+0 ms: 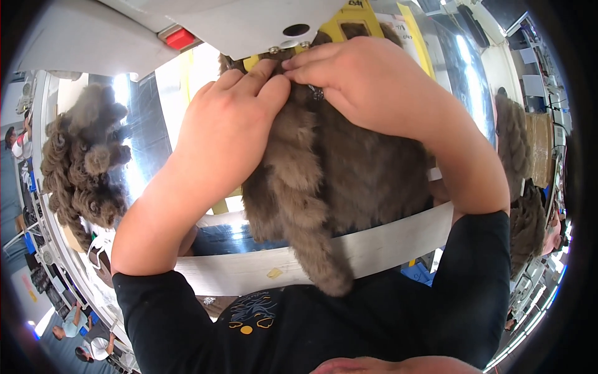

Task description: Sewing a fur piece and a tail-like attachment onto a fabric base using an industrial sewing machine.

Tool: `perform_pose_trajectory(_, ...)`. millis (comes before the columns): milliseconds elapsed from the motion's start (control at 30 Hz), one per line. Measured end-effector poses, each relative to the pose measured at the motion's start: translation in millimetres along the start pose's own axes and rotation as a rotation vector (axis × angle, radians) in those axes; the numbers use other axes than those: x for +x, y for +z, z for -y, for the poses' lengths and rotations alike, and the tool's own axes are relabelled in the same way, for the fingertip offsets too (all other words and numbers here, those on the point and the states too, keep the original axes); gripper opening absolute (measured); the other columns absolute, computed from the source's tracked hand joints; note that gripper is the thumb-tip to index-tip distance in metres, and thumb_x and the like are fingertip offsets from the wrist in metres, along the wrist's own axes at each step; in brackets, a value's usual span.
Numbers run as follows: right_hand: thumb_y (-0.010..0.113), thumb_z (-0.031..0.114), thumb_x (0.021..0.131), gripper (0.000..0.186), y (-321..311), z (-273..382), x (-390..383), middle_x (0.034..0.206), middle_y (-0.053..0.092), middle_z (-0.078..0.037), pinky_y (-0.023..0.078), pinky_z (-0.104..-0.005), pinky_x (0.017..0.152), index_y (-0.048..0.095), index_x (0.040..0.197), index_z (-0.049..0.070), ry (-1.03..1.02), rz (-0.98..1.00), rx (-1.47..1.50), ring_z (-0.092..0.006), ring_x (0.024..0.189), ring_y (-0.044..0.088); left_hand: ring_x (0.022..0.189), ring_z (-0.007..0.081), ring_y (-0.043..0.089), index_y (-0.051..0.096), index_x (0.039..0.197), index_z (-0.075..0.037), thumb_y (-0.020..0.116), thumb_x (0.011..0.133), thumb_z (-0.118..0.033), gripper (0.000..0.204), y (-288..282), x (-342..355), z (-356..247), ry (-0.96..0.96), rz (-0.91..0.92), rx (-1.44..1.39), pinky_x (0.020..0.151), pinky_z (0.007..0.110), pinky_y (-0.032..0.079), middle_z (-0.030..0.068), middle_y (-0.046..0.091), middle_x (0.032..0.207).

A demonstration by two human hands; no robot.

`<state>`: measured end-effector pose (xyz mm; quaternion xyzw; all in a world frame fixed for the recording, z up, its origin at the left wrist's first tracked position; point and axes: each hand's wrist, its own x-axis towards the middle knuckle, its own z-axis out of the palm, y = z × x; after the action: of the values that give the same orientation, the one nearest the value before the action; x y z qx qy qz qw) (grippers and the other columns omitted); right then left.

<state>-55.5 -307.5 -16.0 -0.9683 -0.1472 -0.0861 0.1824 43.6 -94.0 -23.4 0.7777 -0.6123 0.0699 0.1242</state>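
A brown fluffy plush piece (374, 181) lies under my hands, with a long plush tail-like strip (299, 181) running over it toward me and past the table's near edge. My left hand (230, 118) is closed, its fingertips pressing the plush together just below a white machine head (261, 25) that looks like a sewing machine. From the other side my right hand (367, 87) pinches the plush at the same spot, its fingertips almost meeting the left ones. The machine's needle area is hidden from view.
A heap of curled brown plush pieces (87, 156) sits at the left. More brown plush (526, 230) lies at the right. A red button (180, 38) is on the machine, and a yellow frame (355, 22) stands behind my hands. A pale table edge (398, 240) crosses before me.
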Motion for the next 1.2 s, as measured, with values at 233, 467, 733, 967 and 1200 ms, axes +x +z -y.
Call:
perform_pose_trajectory(233,0.06,0.008,0.086,0.028,-2.4,2.1,-1.3,0.111,0.077,-0.008,0.058,-0.0411,0.088,0.079,0.106,0.007,-0.036,-0.003,-0.003,-0.0283,0.105,0.071,0.097,0.0329,0.068,0.063,0.111,-0.003,0.06,0.081,-0.004,0.03,-5.7,-2.7,-3.3,0.011,0.039,-0.021,0.084,0.042,0.056,0.0178,0.068,0.129)
perform_pose_trajectory(467,0.061,0.009,0.084,0.021,-6.8,9.9,-6.9,0.095,0.077,-0.01,0.058,-0.0425,0.081,0.079,0.095,0.007,-0.027,0.01,0.007,-0.0299,0.094,0.072,0.096,0.0322,0.068,0.063,0.11,-0.003,0.059,0.082,-0.005,0.028,-11.0,-7.6,-11.0,0.026,0.089,-0.025,0.082,0.042,0.056,0.017,0.069,0.128)
perform_pose_trajectory(733,0.063,0.007,0.081,0.018,-16.4,9.2,-7.8,0.093,0.075,-0.011,0.057,-0.043,0.076,0.077,0.092,0.006,-0.003,0.127,-0.041,-0.0319,0.089,0.071,0.096,0.0313,0.067,0.063,0.109,-0.003,0.059,0.082,-0.005,0.028,-10.5,-5.9,-14.8,0.034,0.129,-0.075,0.083,0.041,0.055,0.0165,0.068,0.128)
perform_pose_trajectory(967,0.064,0.004,0.08,0.024,-25.5,5.9,-7.6,0.105,0.077,-0.006,0.057,-0.0426,0.084,0.079,0.099,0.006,0.048,0.183,-0.012,-0.0306,0.099,0.071,0.095,0.0294,0.067,0.063,0.11,-0.003,0.061,0.081,-0.006,0.029,-9.0,1.1,-18.1,0.074,0.086,-0.041,0.083,0.041,0.056,0.0161,0.068,0.128)
perform_pose_trajectory(1200,0.06,0.01,0.082,0.016,-6.8,7.9,-7.5,0.076,0.07,-0.016,0.057,-0.0449,0.069,0.076,0.082,0.006,-0.076,-0.01,0.015,-0.0357,0.075,0.07,0.095,0.0277,0.067,0.062,0.11,-0.003,0.061,0.08,-0.006,0.03,-18.1,-6.5,-11.6,0.06,0.129,-0.027,0.08,0.04,0.055,0.0135,0.068,0.13)
